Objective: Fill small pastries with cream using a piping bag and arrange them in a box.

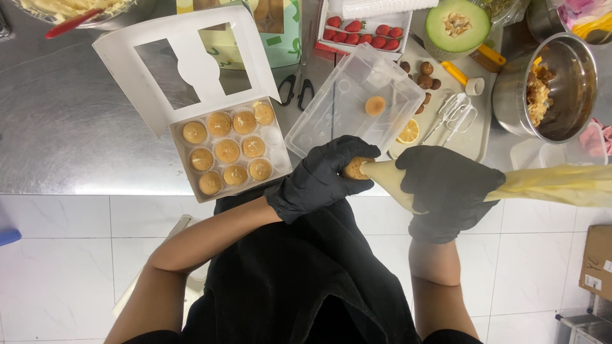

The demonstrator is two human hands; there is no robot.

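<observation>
A black apron [306, 280] fills the bottom middle of the frame, closest of all. Just above it are two hands in black gloves.

Far in the upper left, a bowl [83, 13] with a red spatula [70, 24] peeks in from the top edge. Next comes a white box [226, 150] on the shiny metal table [70, 134]. Its lid with a window stands open. Small round cakes sit inside it in rows.

In the middle of the frame, the left hand [322, 178] is curled shut around one little cake [352, 168]. The pointy tip of the yellow piping bag [542, 185] touches that cake. The right hand [446, 191] is closed tight around the bag, and the bag's long tail runs off to the right edge.

Above the hands lies a clear plastic box [357, 102] with one small cake [375, 105] in it. Black scissors [296, 92] lie just left of it. Higher up is a tray of strawberries [363, 33].

To the right, a cutting board [468, 140] holds a lemon slice [408, 132], some brown round nuts [424, 76] and a metal whisk [452, 113]. Half a green melon [458, 25] sits at the top. A big metal bowl [561, 89] stands in the upper right.
</observation>
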